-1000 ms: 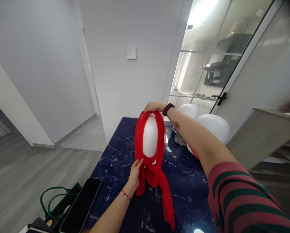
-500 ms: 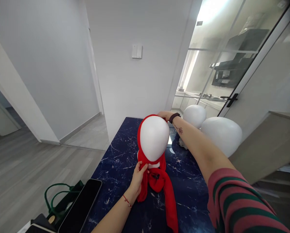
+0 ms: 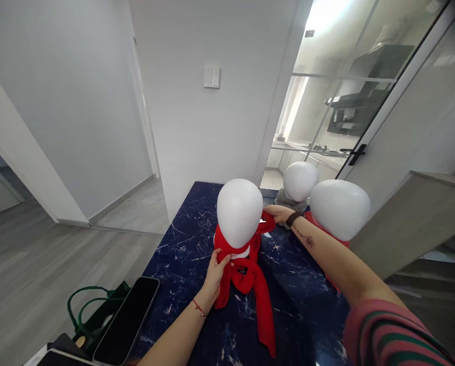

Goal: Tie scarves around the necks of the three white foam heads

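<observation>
A white foam mannequin head (image 3: 239, 211) stands on the dark blue marble table (image 3: 181, 254). A red scarf (image 3: 253, 284) is looped round its neck, knotted in front, with one long tail trailing toward me. My left hand (image 3: 216, 272) pinches the scarf at the left of the neck. My right hand (image 3: 276, 213) reaches behind the head on its right side and grips the scarf's loop there.
Two more white mannequin heads (image 3: 299, 180) (image 3: 339, 209) stand at the back right, one with a grey cloth, one with something red. A black phone (image 3: 126, 320) lies at the table's near left corner. A green-handled bag (image 3: 88, 310) sits below it.
The scarf loop came off the top of the head and slid down the back to the neck. My right hand followed it down. My left hand stayed at the knot.
</observation>
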`<state>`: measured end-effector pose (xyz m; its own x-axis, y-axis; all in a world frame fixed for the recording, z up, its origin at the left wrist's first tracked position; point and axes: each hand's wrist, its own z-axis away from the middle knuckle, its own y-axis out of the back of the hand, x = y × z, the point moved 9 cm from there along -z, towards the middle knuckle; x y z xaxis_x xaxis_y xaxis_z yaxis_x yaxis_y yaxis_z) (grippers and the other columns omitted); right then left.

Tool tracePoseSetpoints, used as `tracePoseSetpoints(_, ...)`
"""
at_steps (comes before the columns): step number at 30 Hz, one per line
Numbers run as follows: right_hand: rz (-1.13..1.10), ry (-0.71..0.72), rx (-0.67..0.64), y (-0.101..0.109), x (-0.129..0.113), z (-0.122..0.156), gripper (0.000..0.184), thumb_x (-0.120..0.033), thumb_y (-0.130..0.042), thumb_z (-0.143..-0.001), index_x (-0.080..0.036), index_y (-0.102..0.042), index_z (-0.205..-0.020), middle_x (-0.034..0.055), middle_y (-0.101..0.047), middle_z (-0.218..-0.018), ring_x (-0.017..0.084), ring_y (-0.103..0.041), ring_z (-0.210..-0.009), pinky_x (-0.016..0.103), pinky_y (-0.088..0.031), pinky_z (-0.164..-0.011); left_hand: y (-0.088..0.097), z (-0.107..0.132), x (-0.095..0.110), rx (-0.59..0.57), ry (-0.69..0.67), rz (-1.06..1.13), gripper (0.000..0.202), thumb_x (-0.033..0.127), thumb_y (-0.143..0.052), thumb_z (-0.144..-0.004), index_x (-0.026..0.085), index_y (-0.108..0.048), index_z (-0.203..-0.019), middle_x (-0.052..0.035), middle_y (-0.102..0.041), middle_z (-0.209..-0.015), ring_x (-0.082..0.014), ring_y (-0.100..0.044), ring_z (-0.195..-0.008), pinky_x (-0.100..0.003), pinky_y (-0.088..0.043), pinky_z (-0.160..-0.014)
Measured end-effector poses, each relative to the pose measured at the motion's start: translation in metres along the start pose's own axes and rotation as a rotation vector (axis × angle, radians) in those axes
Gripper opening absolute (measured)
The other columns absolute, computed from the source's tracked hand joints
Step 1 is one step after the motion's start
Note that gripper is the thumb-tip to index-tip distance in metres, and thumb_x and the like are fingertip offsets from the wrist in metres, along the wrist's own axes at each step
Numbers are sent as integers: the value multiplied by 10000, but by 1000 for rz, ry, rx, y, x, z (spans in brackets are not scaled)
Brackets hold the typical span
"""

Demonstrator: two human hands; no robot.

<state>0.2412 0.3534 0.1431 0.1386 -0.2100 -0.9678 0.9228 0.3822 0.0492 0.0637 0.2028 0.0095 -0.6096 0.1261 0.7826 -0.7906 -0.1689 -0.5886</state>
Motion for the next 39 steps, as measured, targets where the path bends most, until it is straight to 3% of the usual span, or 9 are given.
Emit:
tracePoseSetpoints(2,-46,-188,-40,5,30,18,163,-216,-496,-905,-102,-608,-938,68,-674,-749,143,-620,-630,278,-535,-628,1,-1,-1,4,-9,-13,492,260,-743,-657,209,-435,-1037,-24,-665,-808,-112,-622,-588,-249,-496,-633)
tracePoseSetpoints(4,-122,-316,-77,5,54,41,167,-175,-463,-909,-86,-603,-931,79,-687,-718,145,-639,-617,269,-543,-640,4,0,0,28,-29,-25,518,253,-721,-661,223,-399,-1066,-17,-664,-796,-126,-637,-587,-254,-493,-619)
tracePoseSetpoints(8,-301,-323,-125,-10,86,78,186,-184,-474,-905,-74,-586,-1006,95,-709,-858,156,-680,-749,297,-550,-756,5,2,0,63,-54,-15,506,227,-710,-626,246,-356,-986,4,-662,-820,-153,-669,-606,-266,-494,-621)
tracePoseSetpoints(13,-383,-315,-156,-41,117,107,169,-214,-572,-853,-95,-619,-965,80,-711,-889,140,-677,-773,280,-531,-808,-5,2,-5,-13,-12,-26,429,207,-724,-601,222,-377,-852,13,-652,-759,-185,-691,-703,-222,-470,-580)
tracePoseSetpoints(19,-188,-160,-175,-49,89,150,294,-356,-676,-777,-125,-664,-959,84,-697,-964,154,-657,-844,279,-508,-807,-5,1,-3,-38,-3,-58,413,186,-738,-635,214,-409,-883,-36,-682,-833,-200,-689,-811,-167,-397,-478)
tracePoseSetpoints(25,140,-36,-217,-44,59,203,346,-454,-658,-758,-122,-688,-850,44,-673,-821,139,-596,-745,259,-463,-718,-4,-2,-5,-40,-11,8,451,171,-768,-619,213,-436,-921,-46,-681,-911,-179,-681,-828,-207,-477,-604)
tracePoseSetpoints(31,71,93,-22,-17,53,250,387,-527,-680,-692,-143,-666,-745,51,-636,-721,150,-559,-661,284,-439,-654,0,0,-4,-4,9,-80,443,222,-783,-606,199,-464,-913,-27,-682,-850,-100,-622,-610,-164,-388,-472)
tracePoseSetpoints(36,-125,219,145,12,51,286,416,-595,-702,-622,-206,-664,-763,38,-576,-559,165,-542,-550,361,-462,-706,-3,5,2,5,-12,-132,458,258,-801,-578,198,-473,-892,-38,-685,-891,-106,-613,-649,-165,-368,-463)
tracePoseSetpoints(39,-136,323,354,31,38,300,326,-545,-683,-675,-225,-622,-691,19,-562,-565,126,-465,-481,322,-456,-630,-3,5,2,0,-14,-156,459,297,-795,-592,202,-480,-913,-35,-681,-878,-86,-577,-580,-173,-361,-461)
